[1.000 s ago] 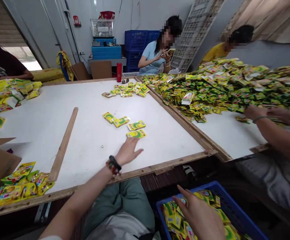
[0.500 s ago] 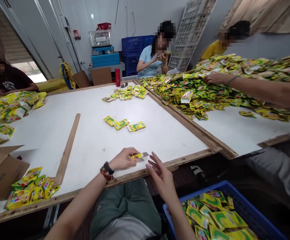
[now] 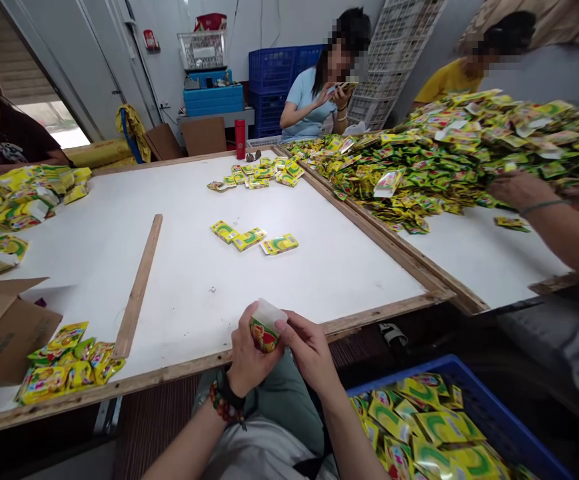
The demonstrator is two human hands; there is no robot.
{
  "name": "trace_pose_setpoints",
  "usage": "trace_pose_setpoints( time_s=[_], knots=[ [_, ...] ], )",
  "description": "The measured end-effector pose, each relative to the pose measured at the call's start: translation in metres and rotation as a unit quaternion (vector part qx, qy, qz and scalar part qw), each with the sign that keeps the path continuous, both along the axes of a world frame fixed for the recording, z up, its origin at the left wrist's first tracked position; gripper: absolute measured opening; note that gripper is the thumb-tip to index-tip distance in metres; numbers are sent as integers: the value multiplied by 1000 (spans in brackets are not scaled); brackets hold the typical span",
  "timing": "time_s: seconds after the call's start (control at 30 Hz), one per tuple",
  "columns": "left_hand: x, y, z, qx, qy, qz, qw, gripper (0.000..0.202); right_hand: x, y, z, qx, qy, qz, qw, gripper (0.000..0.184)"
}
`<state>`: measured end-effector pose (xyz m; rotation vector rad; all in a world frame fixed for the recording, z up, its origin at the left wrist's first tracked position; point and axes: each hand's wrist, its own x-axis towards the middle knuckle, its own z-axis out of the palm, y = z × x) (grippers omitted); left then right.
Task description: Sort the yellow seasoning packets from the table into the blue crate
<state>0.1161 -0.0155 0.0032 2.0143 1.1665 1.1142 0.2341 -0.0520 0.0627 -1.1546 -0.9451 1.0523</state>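
Note:
Over the table's near edge, my left hand (image 3: 249, 357) is closed round a small printed carton (image 3: 265, 335) with a green, yellow and red face. The carton is tilted, and a white flap stands up at its top. My right hand (image 3: 312, 348) pinches the carton's right side by the flap, thumb in front, with the other fingers partly hidden behind. Farther in on the white table lie three yellow-green cartons (image 3: 249, 238), apart from both hands.
A blue crate (image 3: 452, 363) of yellow cartons stands low at my right. Yellow sachets (image 3: 69, 373) lie by a cardboard box (image 3: 9, 333) and a wooden strip (image 3: 139, 287). More cartons (image 3: 256, 175) lie at the back. Beyond a wooden rim, a co-worker's hand (image 3: 519, 193) touches a large sachet heap (image 3: 449, 160).
My left hand has turned the carton upright and drawn it nearer. My right hand has moved in from beside it and now grips its side. The co-worker's arm at the heap has shifted right.

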Motion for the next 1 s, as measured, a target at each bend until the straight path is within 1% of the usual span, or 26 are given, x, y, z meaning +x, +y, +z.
trace_pose_setpoints(
  time_s=[0.07,0.1,0.17,0.23,0.27,0.37,0.43,0.5,0.57,0.6,0.67,0.73,0.8,0.83,0.87,0.9,0.93,0.97,1.0],
  knots=[
    [3,-3,-6,20,-6,-15,1000,55,1,2,-7,-32,65,7,997,33],
    [4,-3,-9,25,-7,-23,999,52,2,3,-11,-49,95,3,994,34],
    [5,-3,-11,18,-13,-41,999,59,2,2,-17,-66,133,-8,989,38],
    [4,-1,-10,-15,-9,-70,997,68,3,-1,-19,-64,125,-13,990,40],
    [4,1,-8,-37,0,-88,995,68,2,-3,-20,-58,106,-11,993,39],
    [2,4,-2,-90,37,-126,987,58,0,-8,-20,-34,10,-13,999,33],
    [2,5,0,-96,47,-131,986,56,-3,-9,-21,-27,-64,-50,996,30],
    [3,5,1,-93,49,-127,986,59,-4,-8,-21,-35,-122,-92,988,31],
    [4,5,0,-85,44,-119,988,61,-4,-5,-21,-35,-158,-104,981,31],
    [5,5,-1,-81,40,-114,989,60,-3,-4,-20,-25,-175,-96,980,30],
    [5,4,-3,-75,33,-102,991,55,-2,-1,-17,11,-218,-59,974,29],
    [5,3,-4,-80,26,-90,992,48,-4,1,-14,58,-275,-13,959,32],
    [3,3,-1,-88,19,-88,992,41,-6,0,-14,95,-329,11,940,38],
    [1,3,2,-93,19,-102,990,41,-7,-3,-15,106,-348,9,931,40],
    [-1,4,7,-97,23,-134,986,43,-5,-9,-15,109,-363,2,925,41],
    [-3,8,12,-96,36,-183,978,46,-1,-18,-17,104,-374,-9,921,40],
    [-4,13,17,-89,56,-247,963,49,6,-30,-18,88,-387,-22,918,39],
    [-4,22,23,-76,80,-308,945,51,18,-44,-20,58,-406,-37,911,39],
    [-1,35,28,-56,112,-354,927,52,33,-61,-22,15,-431,-49,901,38]
  ],
)
